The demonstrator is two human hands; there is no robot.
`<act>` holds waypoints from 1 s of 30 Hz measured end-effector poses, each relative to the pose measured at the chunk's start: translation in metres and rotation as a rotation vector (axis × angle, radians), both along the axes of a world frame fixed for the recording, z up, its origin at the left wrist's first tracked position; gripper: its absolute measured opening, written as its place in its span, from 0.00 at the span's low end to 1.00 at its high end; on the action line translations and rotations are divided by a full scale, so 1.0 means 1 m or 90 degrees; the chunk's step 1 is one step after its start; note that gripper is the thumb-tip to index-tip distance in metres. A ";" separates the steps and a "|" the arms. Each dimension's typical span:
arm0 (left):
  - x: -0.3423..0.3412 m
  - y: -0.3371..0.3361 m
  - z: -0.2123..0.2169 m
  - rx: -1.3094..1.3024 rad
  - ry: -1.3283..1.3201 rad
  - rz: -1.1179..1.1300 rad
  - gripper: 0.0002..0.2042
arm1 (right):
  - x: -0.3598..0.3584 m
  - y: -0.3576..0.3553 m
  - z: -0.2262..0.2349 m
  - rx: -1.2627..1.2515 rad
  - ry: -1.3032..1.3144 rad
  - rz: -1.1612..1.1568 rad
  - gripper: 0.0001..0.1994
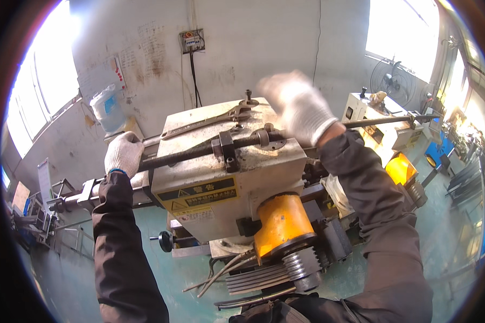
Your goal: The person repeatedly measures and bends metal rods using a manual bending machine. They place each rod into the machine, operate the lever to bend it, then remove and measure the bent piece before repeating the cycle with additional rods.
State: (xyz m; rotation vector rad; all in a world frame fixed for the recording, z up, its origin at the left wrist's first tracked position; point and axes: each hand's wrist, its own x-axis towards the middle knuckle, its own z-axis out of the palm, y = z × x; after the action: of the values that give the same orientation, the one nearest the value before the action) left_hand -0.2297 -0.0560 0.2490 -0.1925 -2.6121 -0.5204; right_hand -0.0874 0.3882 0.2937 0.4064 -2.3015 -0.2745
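My left hand (124,155), in a white knit glove, is closed at the left end of a beige machine head (269,167), beside a threaded rod (183,155). What its fingers hold is hidden. My right hand (299,107), gloved too, is smeared by motion above the right part of the machine top, so its fingers cannot be made out. An adjustable wrench (205,123) lies along the top behind the rod. A black clamp block (226,151) sits around the rod, and an upright bolt (248,97) stands at the back edge.
An orange cylindrical housing (284,226) juts from the machine's front, above cables (231,272). A handwheel (165,241) sticks out lower left. A second machine (382,113) and a fan (393,81) stand right. A water jug (108,110) stands back left, near the wall.
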 end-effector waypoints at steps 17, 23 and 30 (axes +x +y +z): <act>0.000 0.000 -0.002 0.017 -0.023 0.006 0.15 | -0.006 -0.009 0.001 -0.146 -0.111 0.047 0.34; -0.001 0.000 -0.001 0.024 0.033 -0.012 0.13 | -0.006 -0.013 0.001 0.058 -0.211 0.166 0.36; -0.002 -0.001 0.000 0.006 -0.019 0.004 0.15 | -0.010 -0.012 0.002 -0.084 -0.274 0.162 0.32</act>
State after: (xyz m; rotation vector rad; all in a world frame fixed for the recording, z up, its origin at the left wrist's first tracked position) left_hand -0.2313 -0.0568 0.2492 -0.1751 -2.6376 -0.5368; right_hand -0.0976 0.3759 0.2961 0.7421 -2.6281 0.1039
